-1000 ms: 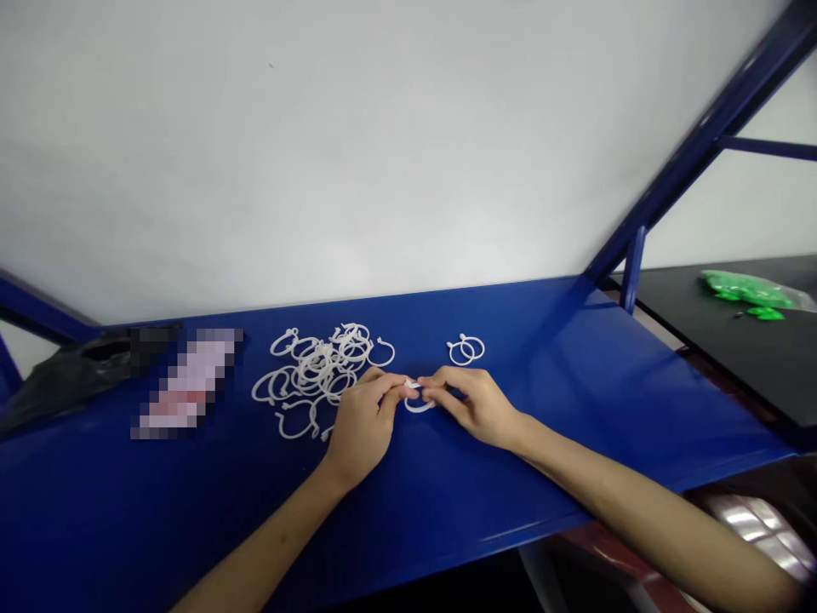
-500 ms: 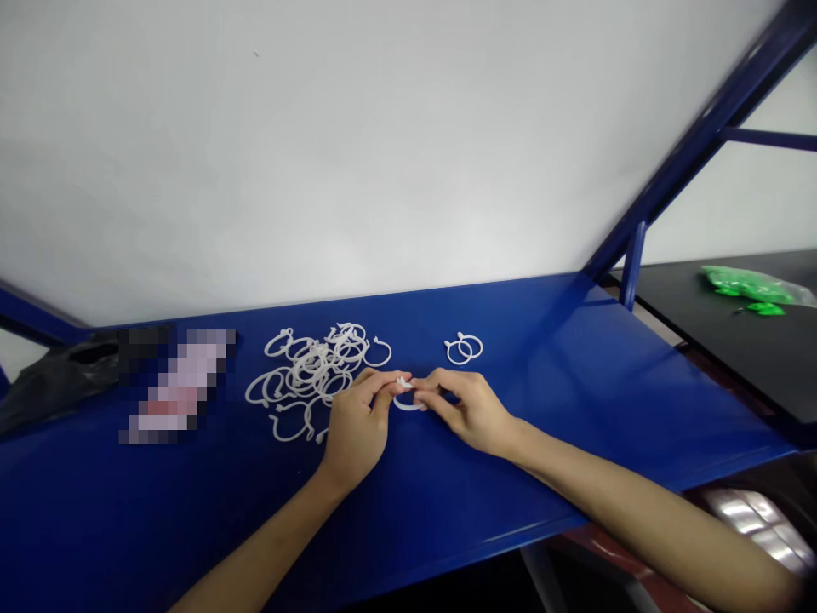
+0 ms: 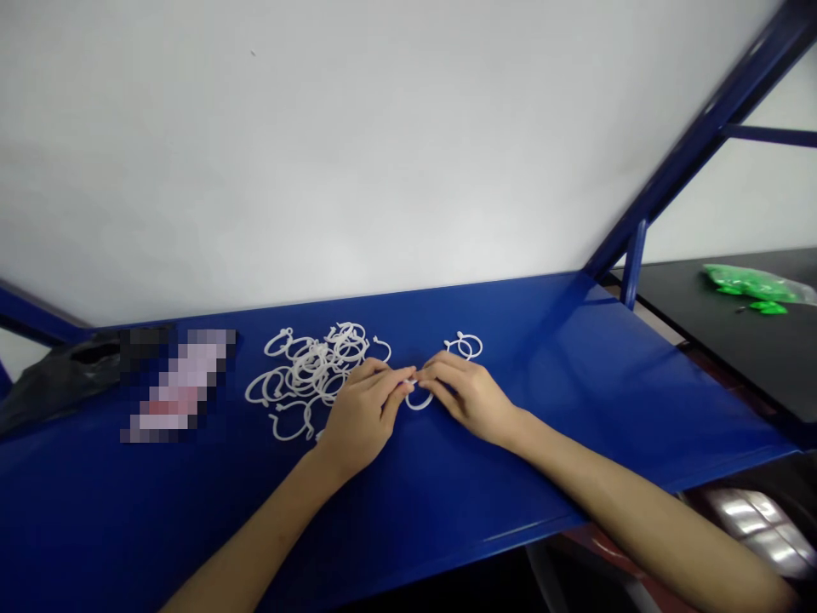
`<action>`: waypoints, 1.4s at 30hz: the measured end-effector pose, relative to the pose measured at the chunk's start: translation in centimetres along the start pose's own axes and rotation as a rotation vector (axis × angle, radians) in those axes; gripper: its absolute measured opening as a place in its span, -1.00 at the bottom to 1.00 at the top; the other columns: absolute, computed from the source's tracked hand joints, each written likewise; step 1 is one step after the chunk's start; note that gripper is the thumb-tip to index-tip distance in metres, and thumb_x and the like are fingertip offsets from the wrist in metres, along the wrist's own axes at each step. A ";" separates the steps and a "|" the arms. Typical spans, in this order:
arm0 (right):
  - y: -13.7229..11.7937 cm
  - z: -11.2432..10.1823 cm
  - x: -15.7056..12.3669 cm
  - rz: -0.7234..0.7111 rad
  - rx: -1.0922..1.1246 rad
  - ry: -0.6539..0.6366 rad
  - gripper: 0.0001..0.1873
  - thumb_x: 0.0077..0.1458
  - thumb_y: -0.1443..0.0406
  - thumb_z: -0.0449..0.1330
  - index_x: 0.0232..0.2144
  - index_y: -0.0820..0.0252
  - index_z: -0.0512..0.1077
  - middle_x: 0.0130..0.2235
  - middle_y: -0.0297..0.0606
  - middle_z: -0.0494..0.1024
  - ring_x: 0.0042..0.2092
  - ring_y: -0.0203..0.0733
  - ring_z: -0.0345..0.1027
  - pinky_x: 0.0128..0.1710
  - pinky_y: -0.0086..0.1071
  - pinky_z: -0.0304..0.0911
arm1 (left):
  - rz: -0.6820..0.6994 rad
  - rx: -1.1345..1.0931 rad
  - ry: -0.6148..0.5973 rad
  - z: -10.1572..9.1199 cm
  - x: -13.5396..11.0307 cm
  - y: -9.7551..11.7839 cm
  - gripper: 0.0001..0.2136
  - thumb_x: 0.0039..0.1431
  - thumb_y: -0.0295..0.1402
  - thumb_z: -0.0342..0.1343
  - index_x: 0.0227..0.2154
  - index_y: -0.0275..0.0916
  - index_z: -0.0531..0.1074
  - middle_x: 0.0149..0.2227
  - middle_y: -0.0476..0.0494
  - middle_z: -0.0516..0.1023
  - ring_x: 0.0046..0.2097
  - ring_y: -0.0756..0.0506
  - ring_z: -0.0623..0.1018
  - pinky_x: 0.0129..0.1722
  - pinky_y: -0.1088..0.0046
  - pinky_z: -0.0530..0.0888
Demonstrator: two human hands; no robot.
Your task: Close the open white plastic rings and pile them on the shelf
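Note:
Between my two hands is a white plastic ring (image 3: pixel 419 406), its lower arc showing below the fingertips and its top hidden by them. My left hand (image 3: pixel 365 410) pinches it from the left, thumb and fingers closed together. From the other side my right hand (image 3: pixel 471 398) has its fingers closed on the same ring. A heap of similar white rings (image 3: pixel 312 366), some of them open at a gap, lies left of my left hand. Just beyond my right hand rest two overlapping white rings (image 3: pixel 471 345), partly covered by it.
Everything lies on a blue table (image 3: pixel 529 340) against a pale wall (image 3: pixel 383 170). A black plastic bag (image 3: pixel 57 379) and a blurred-out pinkish item (image 3: pixel 185 383) are at the left. On a black table (image 3: pixel 721 340) at right sits a clear bag of green pieces (image 3: pixel 753 283).
My fingertips have come closer together over the top of the ring, hiding its small end pieces. The ring has shifted slightly to the right, and my right hand covers more of the two rings behind.

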State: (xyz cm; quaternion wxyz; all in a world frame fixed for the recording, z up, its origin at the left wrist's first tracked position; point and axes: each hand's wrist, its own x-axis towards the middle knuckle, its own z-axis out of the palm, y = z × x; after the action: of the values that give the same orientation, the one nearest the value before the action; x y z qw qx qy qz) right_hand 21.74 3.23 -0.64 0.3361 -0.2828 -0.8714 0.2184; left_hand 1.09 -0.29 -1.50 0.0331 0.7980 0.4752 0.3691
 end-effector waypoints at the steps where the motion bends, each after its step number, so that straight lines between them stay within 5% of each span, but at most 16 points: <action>1: 0.4 -0.1 0.2 0.028 -0.051 0.024 -0.81 0.38 0.33 0.04 -0.12 0.18 0.47 -0.12 -0.15 0.52 -0.13 -0.19 0.46 -0.10 -0.30 0.41 | 0.019 0.075 -0.016 0.0 0.1 -0.3 -0.73 0.35 -0.30 0.05 0.00 -0.23 0.52 -0.17 -0.16 0.65 -0.08 -0.18 0.55 -0.02 0.19 0.52; 6: 2.9 -1.4 0.6 0.254 -0.370 0.122 -0.81 0.34 0.33 0.11 -0.10 0.13 0.50 -0.14 -0.16 0.53 -0.17 -0.11 0.44 -0.20 -0.26 0.41 | -0.011 0.374 -0.065 0.2 0.0 -2.8 -0.68 0.31 -0.30 0.07 0.07 -0.27 0.48 0.04 -0.31 0.57 0.10 -0.34 0.44 0.10 -0.03 0.40; 13: 4.9 -2.9 0.7 0.320 -0.581 0.233 -0.72 0.27 0.33 0.16 0.03 0.20 0.44 -0.17 -0.07 0.55 -0.10 0.10 0.34 -0.08 -0.03 0.37 | 0.030 0.365 -0.072 -0.4 0.0 -3.3 -0.86 0.29 -0.39 0.08 -0.28 -0.18 0.56 -0.15 -0.21 0.61 -0.02 -0.29 0.44 -0.01 0.03 0.41; 17: 3.1 -2.8 0.9 0.218 -0.412 0.235 -0.77 0.32 0.25 0.14 -0.01 0.17 0.45 -0.15 -0.09 0.55 -0.08 0.05 0.36 -0.02 -0.04 0.34 | 0.082 0.234 -0.067 -0.9 0.3 -1.2 -0.87 0.30 -0.42 0.07 -0.29 -0.17 0.52 -0.24 -0.12 0.60 -0.11 -0.18 0.46 -0.03 0.14 0.42; 23: -0.3 -0.7 0.3 0.237 0.145 -0.056 -0.78 0.32 0.16 0.17 -0.08 0.15 0.39 -0.31 -0.32 0.54 -0.30 -0.23 0.45 -0.24 -0.34 0.37 | 0.216 0.159 -0.022 -0.7 0.0 0.2 -0.90 0.31 -0.43 0.08 -0.30 -0.20 0.49 -0.29 -0.06 0.59 -0.16 -0.12 0.48 -0.06 0.26 0.44; 26: -0.8 0.3 0.0 0.260 0.253 -0.053 -0.84 0.32 0.20 0.16 -0.12 0.14 0.35 -0.36 -0.36 0.49 -0.34 -0.27 0.42 -0.30 -0.39 0.35 | 0.239 0.159 -0.010 -0.8 -0.1 0.3 -0.91 0.31 -0.44 0.09 -0.29 -0.20 0.49 -0.28 -0.06 0.59 -0.17 -0.11 0.48 -0.05 0.27 0.45; 35: -0.1 0.1 0.0 0.223 0.290 0.102 -0.79 0.35 0.24 0.06 0.00 0.09 0.22 -0.35 -0.37 0.48 -0.34 -0.26 0.43 -0.29 -0.36 0.37 | 0.047 0.139 0.178 -1.6 0.4 0.6 -0.93 0.29 -0.40 0.10 -0.26 -0.19 0.48 -0.29 -0.09 0.57 -0.18 -0.12 0.51 -0.09 0.27 0.46; 42: -0.9 -0.2 0.0 0.218 0.157 0.095 -0.86 0.38 0.23 0.07 -0.17 0.13 0.40 -0.34 -0.33 0.58 -0.34 -0.29 0.48 -0.31 -0.42 0.35 | -0.043 -0.137 -0.020 -1.7 0.4 0.8 -0.78 0.40 -0.31 -0.04 -0.28 -0.18 0.50 -0.33 -0.01 0.62 -0.25 -0.05 0.53 -0.16 0.36 0.45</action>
State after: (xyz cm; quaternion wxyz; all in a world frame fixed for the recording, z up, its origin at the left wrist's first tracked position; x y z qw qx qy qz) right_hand 21.51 2.59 0.04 0.3724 -0.3584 -0.7990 0.3074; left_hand 0.76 -0.91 0.33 0.1006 0.7872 0.4653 0.3920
